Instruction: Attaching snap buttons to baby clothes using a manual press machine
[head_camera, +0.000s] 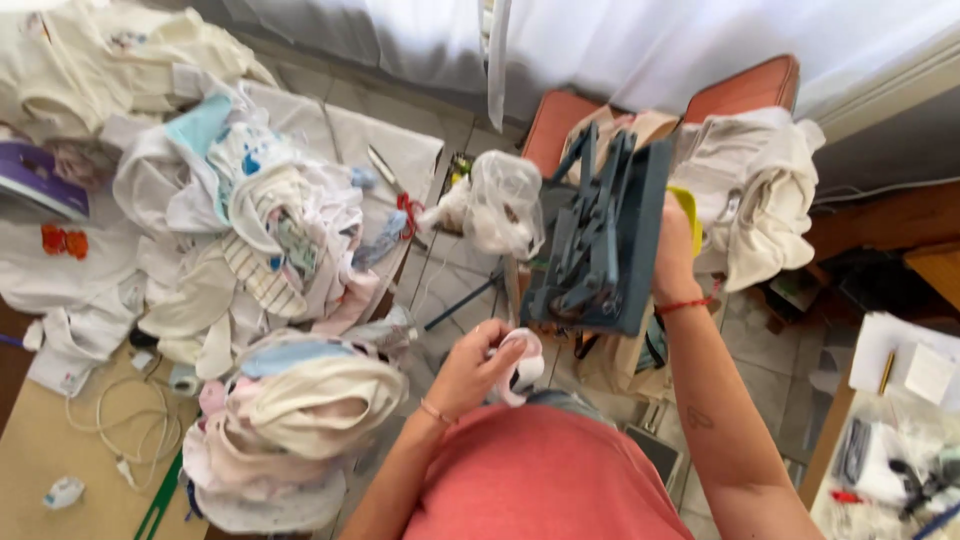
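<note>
- Gripping a small white-and-pink cloth piece (520, 362), the left hand (472, 368) was closed round it, fingers curled, low in the middle of the view just above the person's coral shirt (545, 480).
- Cloth piece sat directly below the blue-grey press (600, 240), close to its lower edge; could not tell if they touched.
- Right hand (673, 255) was clamped on the press's right edge, thumb side hidden behind the plate; a red string bracelet (684, 305) was on that wrist.
- Press was tilted, linkage arms facing the camera, held up over the tiled floor (450, 270).
- Yellow part (690, 215) showed just behind the right hand's fingers.
- Clear plastic bag (500, 205) with pale contents sat just left of the press, near its top.
- Two orange chairs (745, 90) stood behind the press against white curtains (650, 50); cream garments (760, 195) were draped over the right one.
- Left of the hands: a stack of folded baby clothes (300, 410) on the brown table (40, 460), with a larger loose heap of pale clothes (240, 220) further up.
- Scissors with red handles (395, 195) lay on a white sheet beside that heap.
- White cable (130, 420) was coiled on the table at far left; two small orange bits (62, 240) lay above it on white fabric.
- Far right: a second surface with papers, a pencil (886, 372) and bagged small parts (890, 470), well apart from both hands.
</note>
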